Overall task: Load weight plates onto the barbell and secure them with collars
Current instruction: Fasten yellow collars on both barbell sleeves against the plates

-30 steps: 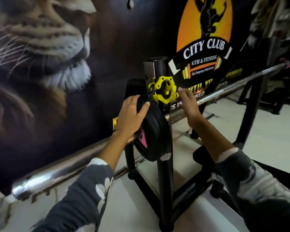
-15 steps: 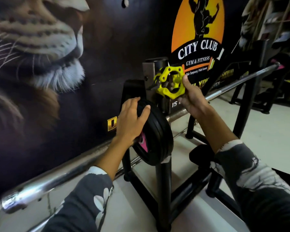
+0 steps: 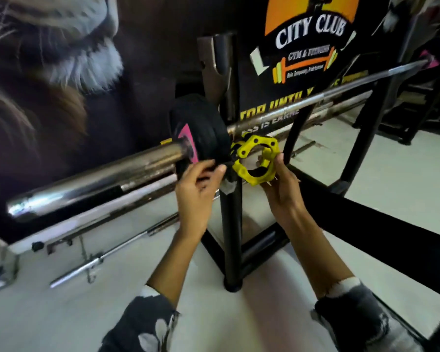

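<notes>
The right hand [image 3: 281,194] grips a yellow collar [image 3: 255,161] from below and from its right side, the thumb pressed against the ring's right rim and the other fingers curled under its lower edge; the ring stands nearly upright, its open centre facing the camera, and it is off the bar, held in the air just in front of the rack upright [image 3: 231,224]. The left hand [image 3: 196,189] is at the collar's left, its fingertips [image 3: 215,170] drawn together and pinching at the black lever part on the ring's left edge (whether they actually clamp that lever or only touch it cannot be told through the blur); the thumb and forefinger lie just below the lower edge of the weight plates [image 3: 201,128].

Those black plates, the outer one with a pink centre label, sit on the barbell [image 3: 92,184] beside the rack upright, on its left; the chrome sleeve runs from them toward the lower left corner of the view with its bare end shining, and the thinner shaft runs the other way toward the upper right edge, across a second black upright [image 3: 361,138]. The collar hangs just right of the plates, below the shaft's line.

Both forearms reach up from the bottom edge in dark sleeves with pale printed patterns; beneath them lies a pale floor [image 3: 366,158], where a thin chrome bar [image 3: 107,257] rests along the base of a wall mural of a big cat, beside a sign [image 3: 308,31] reading "CITY CLUB".
</notes>
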`<control>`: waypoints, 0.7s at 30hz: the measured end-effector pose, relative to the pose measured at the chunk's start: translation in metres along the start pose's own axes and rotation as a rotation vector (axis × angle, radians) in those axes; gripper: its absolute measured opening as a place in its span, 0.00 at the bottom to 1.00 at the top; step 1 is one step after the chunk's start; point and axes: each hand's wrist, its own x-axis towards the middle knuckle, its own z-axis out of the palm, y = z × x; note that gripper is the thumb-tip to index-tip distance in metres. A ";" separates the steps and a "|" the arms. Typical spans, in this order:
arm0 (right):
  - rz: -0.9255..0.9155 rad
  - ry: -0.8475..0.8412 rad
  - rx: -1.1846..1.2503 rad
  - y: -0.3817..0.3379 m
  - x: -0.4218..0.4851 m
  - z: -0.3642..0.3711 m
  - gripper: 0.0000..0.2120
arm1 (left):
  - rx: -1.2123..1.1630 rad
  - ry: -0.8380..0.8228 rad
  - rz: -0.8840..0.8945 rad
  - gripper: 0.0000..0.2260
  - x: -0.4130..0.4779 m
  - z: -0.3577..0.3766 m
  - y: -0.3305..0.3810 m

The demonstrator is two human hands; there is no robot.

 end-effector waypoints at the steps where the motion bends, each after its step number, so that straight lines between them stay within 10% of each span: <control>1: 0.007 -0.024 0.007 0.006 -0.007 0.001 0.12 | -0.087 -0.032 -0.160 0.10 -0.010 0.000 -0.002; 7: 0.072 -0.182 0.043 0.053 -0.056 0.032 0.20 | -0.363 -0.145 -0.517 0.08 -0.043 -0.039 0.001; 21: -0.025 -0.297 -0.662 0.119 -0.098 0.116 0.16 | -0.140 -0.676 -0.374 0.13 0.013 -0.224 -0.066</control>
